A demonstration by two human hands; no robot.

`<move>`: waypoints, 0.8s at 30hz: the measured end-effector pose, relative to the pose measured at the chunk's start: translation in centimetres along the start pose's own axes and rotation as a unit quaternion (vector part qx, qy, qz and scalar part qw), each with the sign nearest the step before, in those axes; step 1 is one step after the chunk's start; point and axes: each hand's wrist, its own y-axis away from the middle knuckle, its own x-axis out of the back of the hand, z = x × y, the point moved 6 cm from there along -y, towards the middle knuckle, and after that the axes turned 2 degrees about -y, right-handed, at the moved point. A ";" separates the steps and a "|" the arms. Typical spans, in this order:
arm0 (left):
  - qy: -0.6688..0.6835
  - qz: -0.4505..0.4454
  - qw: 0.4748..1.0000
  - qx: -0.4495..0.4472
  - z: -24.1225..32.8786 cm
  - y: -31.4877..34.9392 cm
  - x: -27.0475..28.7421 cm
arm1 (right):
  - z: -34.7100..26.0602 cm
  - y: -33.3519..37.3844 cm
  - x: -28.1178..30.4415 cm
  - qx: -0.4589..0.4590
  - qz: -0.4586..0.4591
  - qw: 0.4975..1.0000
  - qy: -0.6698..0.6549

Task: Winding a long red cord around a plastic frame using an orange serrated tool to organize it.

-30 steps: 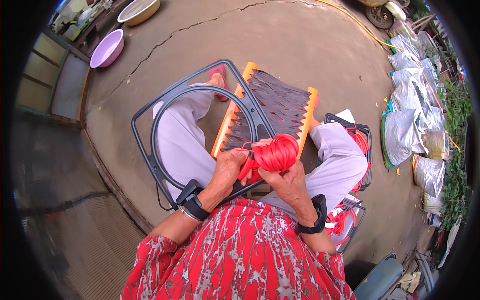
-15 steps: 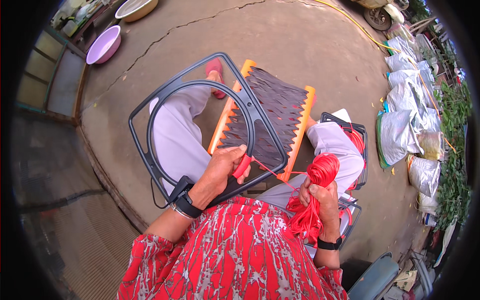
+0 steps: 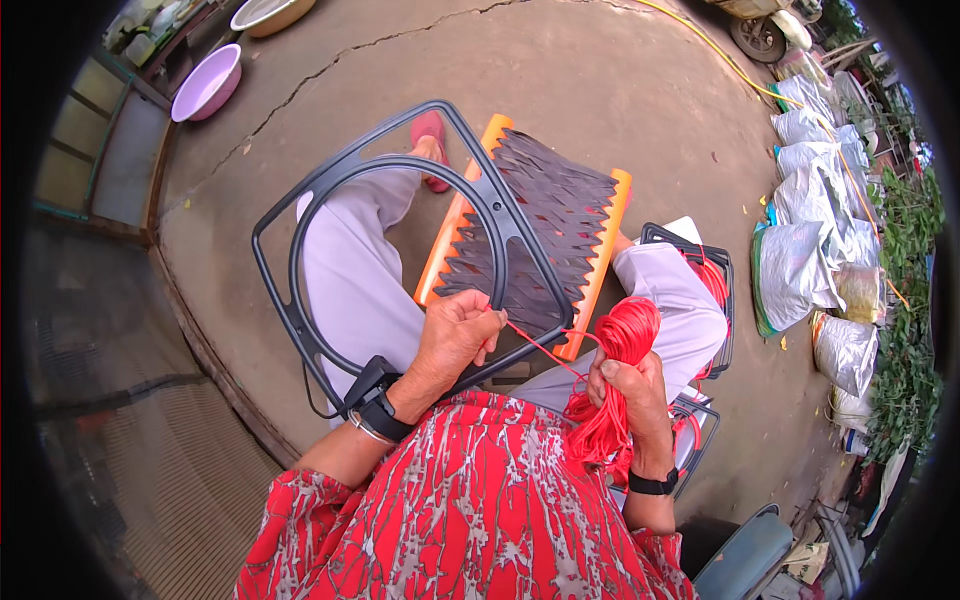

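Note:
A dark grey frame (image 3: 395, 131), a rounded square with a ring inside, rests tilted over my lap. At the ring's near right side my left hand (image 3: 458, 338) is closed, pinching red cord against it; the fingers hide the exact grip. A thin strand of red cord (image 3: 540, 347) runs from there across the frame's edge to my right hand (image 3: 632, 388). That hand is wrapped around a bundle of red cord (image 3: 628, 330), its loose loops hanging below the fist. Just beyond the frame is a stool (image 3: 555, 215) with orange side bars and dark woven strips.
More dark frames (image 3: 728, 300) with red cord lie beside my right leg. Silver-white sacks (image 3: 793, 270) line the right side near green plants (image 3: 905, 330). A lilac basin (image 3: 208, 84) sits far left. A yellow hose (image 3: 715, 55) crosses the concrete at the upper right.
My left fingers have shifted over the ring, covering the red wrapping that showed before. My right hand and the cord bundle have moved slightly left. The frame has shifted slightly left.

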 end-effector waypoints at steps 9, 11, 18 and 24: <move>-0.068 0.008 0.998 -0.008 -1.7 -0.2 0.1 | -3.7 1.2 -1.5 0.025 -0.015 0.995 -0.094; -0.079 -0.015 0.997 0.004 -1.8 -0.3 0.0 | -4.8 1.4 -2.9 0.035 -0.015 0.992 -0.117; -0.284 -0.010 0.952 -0.112 -0.7 0.8 -0.9 | -7.4 1.2 -9.0 0.047 -0.128 0.971 -0.197; -0.335 0.038 0.916 -0.217 -0.8 1.2 -1.4 | -7.8 0.7 -12.3 0.049 -0.164 0.971 -0.170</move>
